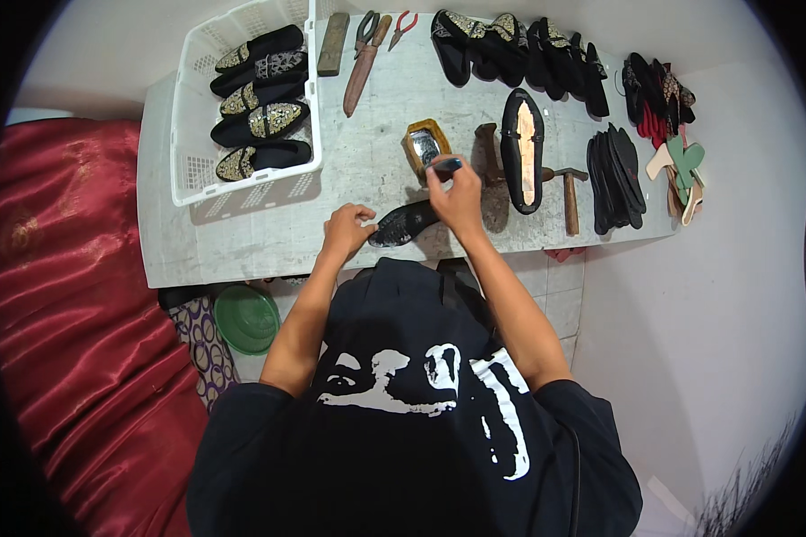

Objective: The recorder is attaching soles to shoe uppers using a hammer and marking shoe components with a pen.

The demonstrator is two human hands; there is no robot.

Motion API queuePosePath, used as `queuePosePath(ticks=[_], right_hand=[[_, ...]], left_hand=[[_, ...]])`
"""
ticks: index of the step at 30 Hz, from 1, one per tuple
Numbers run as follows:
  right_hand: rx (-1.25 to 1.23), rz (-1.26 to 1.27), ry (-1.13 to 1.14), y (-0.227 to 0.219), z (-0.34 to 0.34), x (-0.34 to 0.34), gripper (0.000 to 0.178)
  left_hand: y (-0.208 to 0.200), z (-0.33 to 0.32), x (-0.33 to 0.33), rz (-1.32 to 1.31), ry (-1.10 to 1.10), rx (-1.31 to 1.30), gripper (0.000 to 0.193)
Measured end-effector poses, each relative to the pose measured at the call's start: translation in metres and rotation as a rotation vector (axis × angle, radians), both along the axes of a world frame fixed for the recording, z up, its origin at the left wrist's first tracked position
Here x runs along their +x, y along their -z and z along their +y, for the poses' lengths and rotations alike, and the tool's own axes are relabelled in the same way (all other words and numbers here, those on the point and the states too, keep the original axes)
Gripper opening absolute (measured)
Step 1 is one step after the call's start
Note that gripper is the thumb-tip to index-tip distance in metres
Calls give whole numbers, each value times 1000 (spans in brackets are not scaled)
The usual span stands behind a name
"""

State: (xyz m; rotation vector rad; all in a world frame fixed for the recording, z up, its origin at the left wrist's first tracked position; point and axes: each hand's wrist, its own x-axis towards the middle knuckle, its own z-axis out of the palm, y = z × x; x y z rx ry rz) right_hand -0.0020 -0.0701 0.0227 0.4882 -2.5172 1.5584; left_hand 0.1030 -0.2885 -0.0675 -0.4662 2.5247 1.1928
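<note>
A black shoe sole (405, 224) lies flat near the front edge of the table, its upper face shiny and wet-looking in patches. My left hand (345, 230) grips its left end, fingers curled at the rim. Over its right end, my right hand (458, 201) is closed on a small dark tool with a bluish end (446, 166); whether it is a brush I cannot tell. Just beyond my right hand stands a yellowish tub (415, 143) with a dark, glossy inside. An upturned black shoe (511, 152) with a tan strip along its bottom lies to the right.
A white basket (181, 161) of decorated black shoes stands left. Hammers (571, 204) lie near the upturned shoe, beside stacked black soles (614, 179). At the back are a sheathed knife (360, 80), red pliers (404, 31), a block (333, 43) and more shoes (484, 45).
</note>
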Motion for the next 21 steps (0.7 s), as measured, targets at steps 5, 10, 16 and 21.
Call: queuePosePath(ticks=[5,10,16,21], right_hand=[[-36,-110,131,12,13,-39,14],[-14,-385,249,52,22,-58,21],[-125,-557,203,54,31,-61,29],[214,-120,118,78,52,-49,46]], left_hand=[[-20,21,-60,147,91,180,51],[-19,41,-93,242,139,270,72],[-19,52,-100,240,111,255,80],[-24,59,-94,204,68,293,83]])
